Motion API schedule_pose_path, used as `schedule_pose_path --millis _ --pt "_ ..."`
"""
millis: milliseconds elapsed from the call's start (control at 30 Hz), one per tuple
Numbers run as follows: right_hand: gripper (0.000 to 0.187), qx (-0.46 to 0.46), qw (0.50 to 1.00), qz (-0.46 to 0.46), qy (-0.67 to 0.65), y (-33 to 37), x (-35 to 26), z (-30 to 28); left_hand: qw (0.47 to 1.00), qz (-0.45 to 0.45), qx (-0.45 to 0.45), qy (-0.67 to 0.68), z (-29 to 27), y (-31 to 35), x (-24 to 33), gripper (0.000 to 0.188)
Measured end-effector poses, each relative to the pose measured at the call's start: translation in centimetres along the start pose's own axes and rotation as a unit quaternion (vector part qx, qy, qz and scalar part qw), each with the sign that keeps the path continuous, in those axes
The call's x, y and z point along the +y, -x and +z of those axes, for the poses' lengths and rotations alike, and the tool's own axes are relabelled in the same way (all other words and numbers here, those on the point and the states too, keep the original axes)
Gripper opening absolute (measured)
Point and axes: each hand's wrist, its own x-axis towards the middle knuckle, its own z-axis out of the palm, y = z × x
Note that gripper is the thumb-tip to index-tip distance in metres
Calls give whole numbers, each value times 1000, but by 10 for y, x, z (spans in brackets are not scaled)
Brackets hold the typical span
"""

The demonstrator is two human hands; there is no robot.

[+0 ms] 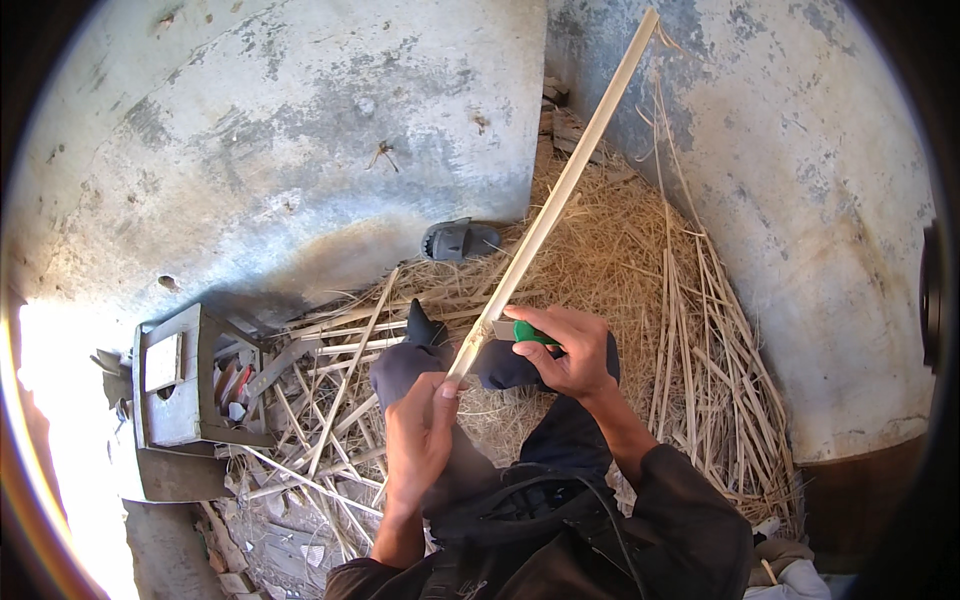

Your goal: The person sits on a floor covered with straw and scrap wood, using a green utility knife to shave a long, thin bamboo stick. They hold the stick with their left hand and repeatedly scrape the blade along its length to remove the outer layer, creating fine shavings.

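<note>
Gripping the strip (pixel 572 182) near its lower end, left hand (pixel 421 428) slants it up over the straw (pixel 612 245). Right hand (pixel 575 352) clasps the green knife (pixel 537 333), blade (pixel 503 329) at the node (pixel 482 330). Judgement: shallow blade angle, firm grip, left thumb (pixel 446 397) clear should serve best.

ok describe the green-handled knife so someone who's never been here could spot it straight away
Find the straw heap, then the long pale strip slanting across it. Near the strip's lower end, the right hand grips the knife. Its bright green handle sets it apart from the tan strip and straw.
</note>
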Motion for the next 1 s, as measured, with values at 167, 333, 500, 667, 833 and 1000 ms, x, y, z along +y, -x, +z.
schedule_pose_path --millis 167,333,500,667,833,1000 --pt "39 8 999 2 43 -1 -1 0 999 9 36 -8 7 0 1 28" --pt "40 20 996 -7 89 -2 0 -4 999 3 39 -11 9 1 0 28" --pt "40 27 993 -18 114 0 2 -5 999 -12 32 2 10 4 -4 29" --pt "38 70 992 -1 105 -2 14 -6 1000 -9 22 -14 10 8 -9 31" --pt "36 56 992 -7 115 -5 13 -6 999 -29 22 -10 10 12 -7 33" --pt "36 52 991 -15 122 -4 19 -5 999 -22 29 -18 10 12 -5 33"
